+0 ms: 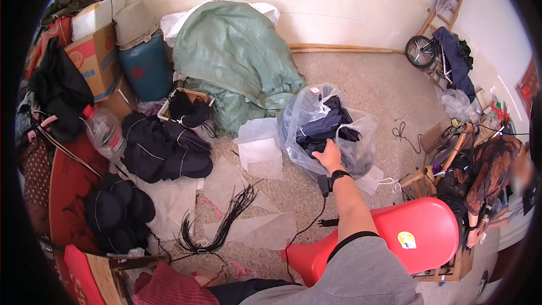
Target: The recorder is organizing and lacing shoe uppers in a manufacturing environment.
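My right hand reaches over the near side of a clear plastic bag, thumb and fingers apart. Its fingertips are at the bundled dark navy cloth pieces inside, and I see nothing held between them. A dark band with a small black box and a cable circles the wrist. My left hand is out of sight. Left of the bag lie white sheets on the floor, then a heap of dark caps. A bundle of black cords rests nearer to me.
A red plastic stool stands under my right arm. Behind the bag is a pile covered in green sheeting. A blue drum and cardboard boxes line the left. Another person sits at the right.
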### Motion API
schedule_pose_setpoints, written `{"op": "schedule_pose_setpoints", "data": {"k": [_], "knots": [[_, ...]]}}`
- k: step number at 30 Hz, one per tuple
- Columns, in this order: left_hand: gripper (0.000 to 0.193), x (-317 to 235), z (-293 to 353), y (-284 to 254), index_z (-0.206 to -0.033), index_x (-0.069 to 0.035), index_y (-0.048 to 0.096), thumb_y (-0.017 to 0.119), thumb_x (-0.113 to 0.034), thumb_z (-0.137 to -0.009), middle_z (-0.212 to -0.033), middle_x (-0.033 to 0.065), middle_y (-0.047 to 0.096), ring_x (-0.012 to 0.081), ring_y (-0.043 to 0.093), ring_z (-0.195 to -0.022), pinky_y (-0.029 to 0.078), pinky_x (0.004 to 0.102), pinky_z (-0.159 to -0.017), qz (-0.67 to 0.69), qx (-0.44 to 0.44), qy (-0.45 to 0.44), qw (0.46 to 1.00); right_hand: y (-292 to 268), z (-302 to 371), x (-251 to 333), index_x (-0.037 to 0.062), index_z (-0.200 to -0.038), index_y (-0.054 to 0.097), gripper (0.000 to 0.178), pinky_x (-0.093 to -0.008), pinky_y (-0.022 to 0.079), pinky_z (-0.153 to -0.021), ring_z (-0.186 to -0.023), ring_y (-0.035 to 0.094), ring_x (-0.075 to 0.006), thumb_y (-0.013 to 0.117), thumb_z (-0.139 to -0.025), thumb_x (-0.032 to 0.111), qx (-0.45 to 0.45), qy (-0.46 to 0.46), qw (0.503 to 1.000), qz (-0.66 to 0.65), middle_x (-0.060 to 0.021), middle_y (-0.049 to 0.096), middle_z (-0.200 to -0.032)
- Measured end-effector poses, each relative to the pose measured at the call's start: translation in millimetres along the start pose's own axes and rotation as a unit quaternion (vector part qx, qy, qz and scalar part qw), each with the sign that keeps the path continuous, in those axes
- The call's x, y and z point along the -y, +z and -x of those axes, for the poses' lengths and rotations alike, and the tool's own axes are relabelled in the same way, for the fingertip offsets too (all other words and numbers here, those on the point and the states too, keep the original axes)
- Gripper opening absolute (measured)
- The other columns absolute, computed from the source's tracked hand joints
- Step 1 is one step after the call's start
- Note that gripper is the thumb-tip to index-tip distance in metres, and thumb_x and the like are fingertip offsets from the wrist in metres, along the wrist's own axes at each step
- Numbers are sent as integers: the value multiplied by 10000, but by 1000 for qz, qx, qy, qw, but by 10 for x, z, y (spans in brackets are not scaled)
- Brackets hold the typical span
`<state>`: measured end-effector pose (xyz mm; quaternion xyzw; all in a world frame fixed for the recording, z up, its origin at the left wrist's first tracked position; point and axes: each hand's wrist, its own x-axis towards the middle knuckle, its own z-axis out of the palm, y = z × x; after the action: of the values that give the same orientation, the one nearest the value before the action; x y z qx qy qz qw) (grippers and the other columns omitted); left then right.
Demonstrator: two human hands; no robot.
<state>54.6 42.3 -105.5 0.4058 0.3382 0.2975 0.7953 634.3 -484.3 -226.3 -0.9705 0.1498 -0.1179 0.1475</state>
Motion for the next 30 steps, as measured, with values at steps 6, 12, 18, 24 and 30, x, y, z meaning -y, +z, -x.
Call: {"op": "schedule_pose_setpoints", "data": {"k": [6, 12, 18, 24, 30], "knots": [[556, -3, -112, 14, -1371, -37, 495, 420, -444, -1001, -1343, 173, 540, 352, 448, -1297, 278, 533, -1146, -7, 12, -13, 1000, 334, 8, -509, 32, -1276, 575, 746, -361, 486, -952, -1070, 655, -272, 879, -628, 243, 50, 83, 943, -319, -177, 678, -1153], [557, -64, -99, -20, -1373, -35, 493, 418, -443, -1001, -1346, 175, 538, 354, 444, -1302, 275, 533, -1148, -20, 5, -6, 1000, 448, 649, -6, 137, -991, 693, 325, -435, 419, -889, -933, 625, -276, 757, -683, 221, 18, -187, 977, 101, -66, 699, -919], [558, -143, -90, -47, -1374, -33, 492, 417, -442, -1001, -1348, 177, 535, 356, 439, -1306, 272, 534, -1149, -34, -2, -5, 999, 242, 575, -130, 128, -1054, 688, 416, -435, 417, -939, -1103, 549, -311, 771, -646, 141, 74, -265, 959, 65, -92, 649, -1081], [560, -169, -108, 3, -1375, -31, 490, 416, -441, -1001, -1351, 180, 533, 358, 435, -1311, 270, 535, -1151, -52, -7, -8, 999, 288, 305, -245, 42, -1387, 442, 859, -436, 387, -1084, -1322, 454, -331, 822, -676, 338, 110, -53, 992, 4, -177, 440, -1450], [561, -210, -171, 82, -1376, -30, 489, 414, -439, -1001, -1353, 182, 530, 360, 431, -1315, 267, 535, -1153, -69, -9, -7, 998, 408, 203, 86, 27, -1249, 511, 622, -435, 454, -922, -1160, 565, -290, 748, -734, 282, 200, -55, 956, 208, -152, 546, -1162]]}}
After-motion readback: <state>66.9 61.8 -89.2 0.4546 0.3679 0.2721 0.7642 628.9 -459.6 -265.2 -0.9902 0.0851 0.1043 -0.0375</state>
